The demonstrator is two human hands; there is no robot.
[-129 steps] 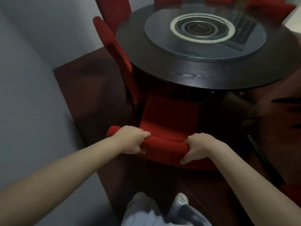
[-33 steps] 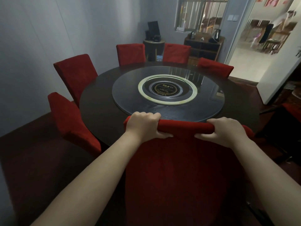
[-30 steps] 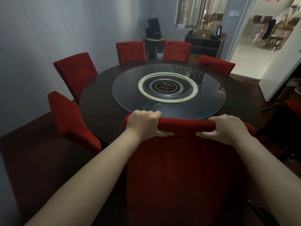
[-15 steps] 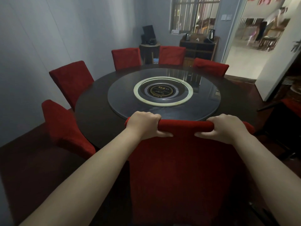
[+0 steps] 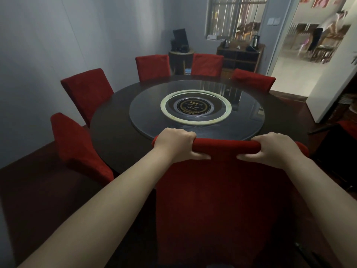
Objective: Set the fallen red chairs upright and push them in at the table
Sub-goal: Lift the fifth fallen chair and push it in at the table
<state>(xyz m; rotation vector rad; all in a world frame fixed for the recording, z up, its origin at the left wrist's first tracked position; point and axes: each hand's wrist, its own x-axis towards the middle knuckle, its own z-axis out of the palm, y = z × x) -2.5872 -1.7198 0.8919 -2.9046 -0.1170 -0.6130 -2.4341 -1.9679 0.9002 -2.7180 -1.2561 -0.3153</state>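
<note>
Dim dining room with grey walls, a barred window (image 5: 235, 16) and an open doorway (image 5: 309, 45) at the back. A round dark bench (image 5: 116, 136) carrying a glass turntable (image 5: 146, 113) fills the centre.

Change: about four seconds earlier the near chair (image 5: 222, 200) was low over the floor, gripped by its top rail. It now stands upright at the bench's near edge. Over the last half second the grip and the chair's place are unchanged.

Hands: the left hand (image 5: 174, 146) and the right hand (image 5: 274, 149) each clench the chair's padded top rail, fingers curled over the far side and thumbs on the near side.

Surroundings: five more red chairs stand upright round the bench, namely two on the left (image 5: 77, 144) (image 5: 87, 91), two at the far side (image 5: 152, 67) (image 5: 207, 64) and one at the far right (image 5: 253, 80). A wooden sideboard (image 5: 239, 57) stands under the window.

Obstruction: the held chair's tall back hides its own seat and the bench's near rim, so how far the seat sits under the bench cannot be told.
</note>
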